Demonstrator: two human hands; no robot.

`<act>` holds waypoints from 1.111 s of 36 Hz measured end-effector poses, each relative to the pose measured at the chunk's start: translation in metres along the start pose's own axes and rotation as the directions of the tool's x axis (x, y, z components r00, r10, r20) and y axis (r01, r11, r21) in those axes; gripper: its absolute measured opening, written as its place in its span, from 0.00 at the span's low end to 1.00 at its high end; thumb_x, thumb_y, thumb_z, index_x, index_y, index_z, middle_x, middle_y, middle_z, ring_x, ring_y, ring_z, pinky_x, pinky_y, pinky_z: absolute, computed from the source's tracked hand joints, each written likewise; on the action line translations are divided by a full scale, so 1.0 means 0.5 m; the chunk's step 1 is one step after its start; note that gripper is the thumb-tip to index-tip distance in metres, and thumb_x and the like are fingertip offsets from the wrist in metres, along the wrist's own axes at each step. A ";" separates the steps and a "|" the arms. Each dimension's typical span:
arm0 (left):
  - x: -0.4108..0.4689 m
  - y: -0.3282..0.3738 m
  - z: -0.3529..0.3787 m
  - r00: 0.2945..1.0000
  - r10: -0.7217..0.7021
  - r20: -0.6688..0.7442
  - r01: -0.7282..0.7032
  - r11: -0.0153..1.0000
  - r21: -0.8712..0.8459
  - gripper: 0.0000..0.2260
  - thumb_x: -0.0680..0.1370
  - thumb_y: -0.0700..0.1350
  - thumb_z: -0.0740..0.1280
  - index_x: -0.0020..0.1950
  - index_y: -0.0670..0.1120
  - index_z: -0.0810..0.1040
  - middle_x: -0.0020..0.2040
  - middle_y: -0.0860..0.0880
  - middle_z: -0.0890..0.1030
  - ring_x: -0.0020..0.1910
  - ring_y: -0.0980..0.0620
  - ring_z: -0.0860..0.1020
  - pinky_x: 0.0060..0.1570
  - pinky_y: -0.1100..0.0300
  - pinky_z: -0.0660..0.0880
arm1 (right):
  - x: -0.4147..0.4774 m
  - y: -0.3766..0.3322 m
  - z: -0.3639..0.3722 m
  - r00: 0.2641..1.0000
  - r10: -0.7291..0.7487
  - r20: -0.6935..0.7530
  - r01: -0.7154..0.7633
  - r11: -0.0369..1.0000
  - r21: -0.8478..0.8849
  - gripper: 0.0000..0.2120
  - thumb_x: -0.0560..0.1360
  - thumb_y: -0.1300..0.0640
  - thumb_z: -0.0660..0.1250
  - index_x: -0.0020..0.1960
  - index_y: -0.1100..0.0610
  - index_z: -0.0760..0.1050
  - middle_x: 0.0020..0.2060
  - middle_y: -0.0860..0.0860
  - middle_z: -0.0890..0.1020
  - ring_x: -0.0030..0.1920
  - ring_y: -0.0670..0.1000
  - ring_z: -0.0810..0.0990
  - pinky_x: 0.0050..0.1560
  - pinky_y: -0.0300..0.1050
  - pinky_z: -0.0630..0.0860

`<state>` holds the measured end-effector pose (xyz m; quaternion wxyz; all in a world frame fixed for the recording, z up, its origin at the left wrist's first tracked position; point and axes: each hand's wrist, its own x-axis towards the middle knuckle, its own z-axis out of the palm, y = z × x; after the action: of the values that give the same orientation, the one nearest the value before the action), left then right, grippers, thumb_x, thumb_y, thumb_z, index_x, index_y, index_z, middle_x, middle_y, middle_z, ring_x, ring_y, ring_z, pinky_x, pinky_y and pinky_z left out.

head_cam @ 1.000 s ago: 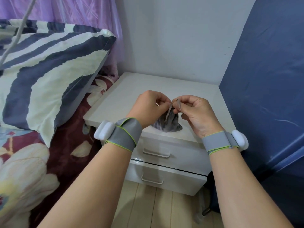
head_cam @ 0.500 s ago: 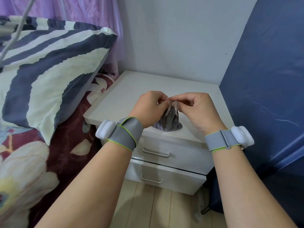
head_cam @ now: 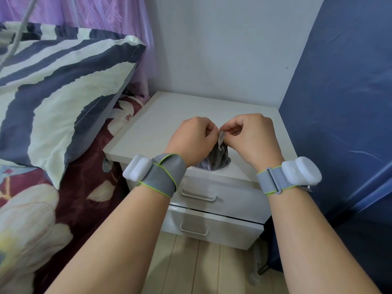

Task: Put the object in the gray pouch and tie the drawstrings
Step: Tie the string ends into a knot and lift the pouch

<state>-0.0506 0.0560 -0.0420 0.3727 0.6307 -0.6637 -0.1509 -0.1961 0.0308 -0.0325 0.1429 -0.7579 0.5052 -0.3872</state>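
Note:
The gray pouch (head_cam: 216, 159) stands bunched on the front part of the white nightstand (head_cam: 161, 122), its neck gathered upward. My left hand (head_cam: 192, 139) and my right hand (head_cam: 252, 137) meet above it, fingertips pinching the pouch's top where the drawstrings are. The strings themselves are mostly hidden by my fingers. Whatever object is inside the pouch cannot be seen.
The nightstand has two drawers (head_cam: 214, 209) below its top. A striped pillow (head_cam: 53, 85) and a floral bedspread (head_cam: 31, 219) lie to the left. A blue padded wall (head_cam: 343, 102) rises on the right, a white wall behind. Wooden floor (head_cam: 191, 262) is below.
Both hands have drawn closer together at the pouch's neck, and the pouch's top is gathered tighter and taller than before. The pouch stays on the same spot.

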 end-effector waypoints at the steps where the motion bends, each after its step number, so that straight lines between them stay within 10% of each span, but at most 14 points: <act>1: 0.000 0.001 0.000 1.000 0.004 -0.004 -0.004 1.000 0.011 0.06 0.76 0.47 0.65 0.42 0.50 0.80 0.35 0.56 0.79 0.41 0.49 0.79 0.44 0.56 0.78 | -0.001 0.000 0.005 1.000 0.002 -0.018 -0.002 1.000 -0.006 0.05 0.68 0.57 0.72 0.43 0.52 0.85 0.34 0.47 0.85 0.37 0.45 0.83 0.45 0.41 0.80; 10: -0.004 -0.001 -0.010 0.999 -0.039 -0.034 0.039 0.999 -0.007 0.06 0.74 0.45 0.66 0.42 0.47 0.83 0.35 0.53 0.81 0.37 0.54 0.78 0.38 0.63 0.74 | -0.025 0.012 0.052 0.973 -0.132 -0.190 0.137 0.991 0.011 0.09 0.67 0.63 0.67 0.44 0.56 0.84 0.37 0.51 0.84 0.36 0.49 0.80 0.43 0.48 0.80; 24: -0.013 -0.004 -0.012 0.975 -0.135 0.175 0.209 0.818 -0.535 0.04 0.79 0.36 0.63 0.47 0.39 0.77 0.35 0.45 0.80 0.30 0.50 0.79 0.37 0.55 0.82 | -0.044 0.047 0.082 0.918 -0.208 -0.337 0.237 0.970 0.046 0.07 0.75 0.66 0.63 0.49 0.60 0.79 0.44 0.54 0.80 0.44 0.49 0.78 0.44 0.46 0.76; 40: -0.005 -0.016 0.001 0.980 -0.087 0.180 0.166 0.857 -0.488 0.07 0.78 0.38 0.65 0.52 0.43 0.82 0.27 0.51 0.80 0.27 0.52 0.79 0.33 0.61 0.79 | -0.041 0.052 0.074 0.880 -0.294 -0.374 0.323 0.946 0.016 0.07 0.72 0.67 0.67 0.44 0.59 0.82 0.42 0.53 0.81 0.41 0.51 0.80 0.37 0.51 0.78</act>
<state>-0.0452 0.0570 -0.0483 0.4611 0.5416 -0.5852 -0.3893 -0.1899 0.0308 -0.0815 0.0121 -0.7367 0.3804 -0.5589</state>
